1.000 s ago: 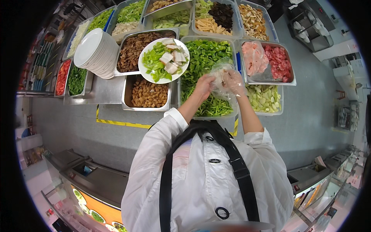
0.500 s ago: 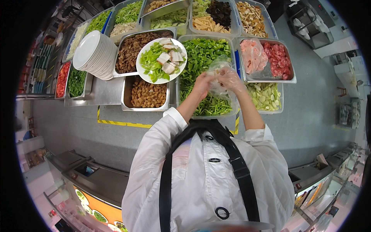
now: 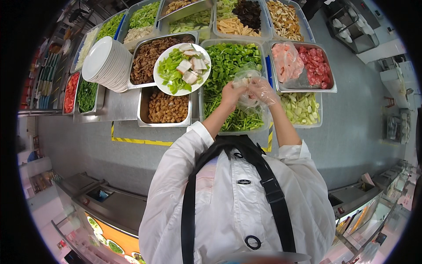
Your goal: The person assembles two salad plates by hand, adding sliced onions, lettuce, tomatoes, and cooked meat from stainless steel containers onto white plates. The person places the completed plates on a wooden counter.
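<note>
Both hands are close together over a tub (image 3: 266, 119) of chopped green peppers (image 3: 233, 59) and cut green stems (image 3: 231, 116). My left hand (image 3: 232, 93) pinches the side of a clear plastic bag (image 3: 247, 75), which has something pale inside. My right hand (image 3: 263, 91), in a thin clear plastic glove, has its fingers closed on the bag's other side. To the left, a round white plate (image 3: 163, 84) with green pepper pieces (image 3: 169, 68) and pale meat slices (image 3: 190, 77) rests across the edges of the neighbouring containers.
A stack of white plates (image 3: 105, 66) leans at the left. Metal pans hold browned meat (image 3: 151, 57) and brown cubes (image 3: 167, 108). On the right are a pan of red meat (image 3: 314, 66) with a bagged pink portion (image 3: 286, 61), and sliced pale-green vegetables (image 3: 301, 109). More vegetable tubs line the back.
My hands stay over the tub and shift slightly around the bag; my left fingers draw in a little. The containers and plate look nearly the same.
</note>
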`<move>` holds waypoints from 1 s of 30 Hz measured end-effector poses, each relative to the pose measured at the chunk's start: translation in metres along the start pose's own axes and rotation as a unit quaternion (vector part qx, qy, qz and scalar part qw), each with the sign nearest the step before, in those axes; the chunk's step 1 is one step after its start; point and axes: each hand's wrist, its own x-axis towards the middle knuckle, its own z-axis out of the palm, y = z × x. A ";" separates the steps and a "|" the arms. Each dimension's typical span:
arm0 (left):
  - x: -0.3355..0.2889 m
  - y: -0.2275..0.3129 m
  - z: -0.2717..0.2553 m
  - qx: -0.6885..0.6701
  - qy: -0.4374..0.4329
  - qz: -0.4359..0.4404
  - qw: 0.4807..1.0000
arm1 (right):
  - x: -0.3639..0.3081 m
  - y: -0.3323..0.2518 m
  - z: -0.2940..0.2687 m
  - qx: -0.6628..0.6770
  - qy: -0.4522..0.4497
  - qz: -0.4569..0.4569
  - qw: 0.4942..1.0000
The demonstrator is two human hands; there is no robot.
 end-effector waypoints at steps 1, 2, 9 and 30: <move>0.000 0.000 0.001 0.020 0.004 0.015 1.000 | 0.002 0.003 0.001 0.012 -0.008 0.014 1.000; 0.001 0.000 0.002 0.039 0.007 0.027 0.999 | 0.002 0.006 0.002 0.009 -0.006 0.016 1.000; 0.003 0.003 0.005 0.069 0.034 0.033 0.996 | 0.000 0.005 0.014 -0.049 0.067 -0.015 0.996; 0.011 -0.010 -0.005 -0.175 -0.009 -0.084 0.981 | 0.000 -0.006 -0.004 -0.174 0.147 -0.040 0.973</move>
